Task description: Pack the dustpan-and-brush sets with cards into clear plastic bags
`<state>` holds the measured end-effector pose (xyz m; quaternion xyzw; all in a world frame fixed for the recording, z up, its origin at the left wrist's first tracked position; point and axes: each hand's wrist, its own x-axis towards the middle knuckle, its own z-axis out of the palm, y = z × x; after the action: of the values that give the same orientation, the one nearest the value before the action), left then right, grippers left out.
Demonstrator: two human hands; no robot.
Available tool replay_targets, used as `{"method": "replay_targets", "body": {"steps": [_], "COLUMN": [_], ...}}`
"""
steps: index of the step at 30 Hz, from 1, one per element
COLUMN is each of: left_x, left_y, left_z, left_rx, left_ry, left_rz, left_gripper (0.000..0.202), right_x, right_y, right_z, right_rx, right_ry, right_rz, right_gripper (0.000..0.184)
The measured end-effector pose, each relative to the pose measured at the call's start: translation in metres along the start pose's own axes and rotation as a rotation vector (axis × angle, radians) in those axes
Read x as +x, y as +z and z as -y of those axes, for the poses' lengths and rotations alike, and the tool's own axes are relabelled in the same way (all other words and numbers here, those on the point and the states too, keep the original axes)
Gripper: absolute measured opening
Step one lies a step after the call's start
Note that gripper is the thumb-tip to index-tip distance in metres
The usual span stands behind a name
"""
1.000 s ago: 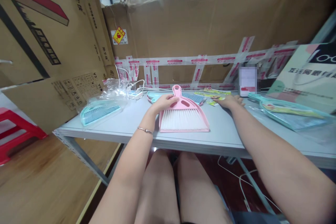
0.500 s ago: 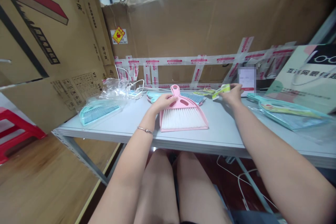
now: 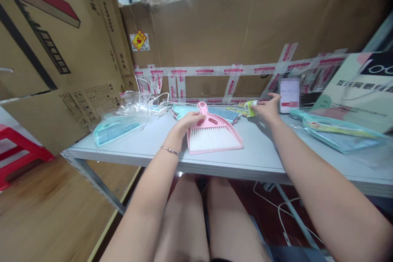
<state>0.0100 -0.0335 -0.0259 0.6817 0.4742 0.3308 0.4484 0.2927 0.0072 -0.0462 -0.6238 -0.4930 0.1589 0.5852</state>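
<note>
My left hand (image 3: 190, 121) grips the upper left part of a pink dustpan (image 3: 237, 141), its thumb on top near the handle. A pink brush with white bristles (image 3: 208, 139) lies nested in that dustpan, bristles facing me. My right hand (image 3: 269, 109) pinches a yellow-green label card (image 3: 250, 109) between thumb and fingers, low over the back of the table; one finger is raised. Behind the pink set lies a turquoise dustpan with a blue-bristled brush (image 3: 181, 112), partly hidden by the set and my left hand.
A turquoise dustpan set (image 3: 116, 131) and crumpled clear plastic (image 3: 135, 102) lie on the left of the table (image 3: 166, 153). On the right is a bagged turquoise set (image 3: 344, 133). A phone (image 3: 290, 95) leans at the back, before a large cardboard sheet (image 3: 215, 28).
My right hand has moved slightly left and turned the label card more upright, with a finger now lifted. My left hand stays on the pink dustpan, which has shifted very little.
</note>
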Motion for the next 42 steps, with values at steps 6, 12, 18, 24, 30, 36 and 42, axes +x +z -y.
{"method": "replay_targets", "body": {"steps": [6,12,18,24,30,36,42], "left_x": [0.002,0.010,0.013,0.009,0.010,0.009,0.007], "left_y": [-0.002,0.002,0.004,0.003,0.002,0.003,-0.001], "left_z": [0.003,0.009,0.010,0.004,0.004,0.002,-0.001], "left_rx": [-0.056,-0.069,-0.031,-0.016,-0.039,-0.054,-0.034], "left_ry": [-0.037,0.004,0.021,0.045,0.090,0.073,-0.047], "left_rz": [0.005,-0.063,-0.122,-0.117,-0.135,-0.103,-0.064], "left_gripper": [0.023,0.019,0.024,0.026,0.019,0.015,0.030], "right_x": [-0.009,-0.053,-0.081,-0.082,-0.079,-0.076,-0.080], "right_y": [-0.009,-0.003,0.025,0.030,0.035,0.029,0.032], "right_z": [0.031,0.066,0.075,0.074,0.067,0.066,0.065], "right_rx": [0.342,0.430,-0.071,-0.268,-0.368,-0.361,-0.282], "right_ry": [0.031,-0.072,-0.318,-0.522,-0.461,-0.188,-0.268], "right_rz": [0.207,0.966,1.256,1.025,0.713,0.779,0.900], "right_gripper": [0.043,0.040,0.029,0.017,0.061,0.074,0.055]}}
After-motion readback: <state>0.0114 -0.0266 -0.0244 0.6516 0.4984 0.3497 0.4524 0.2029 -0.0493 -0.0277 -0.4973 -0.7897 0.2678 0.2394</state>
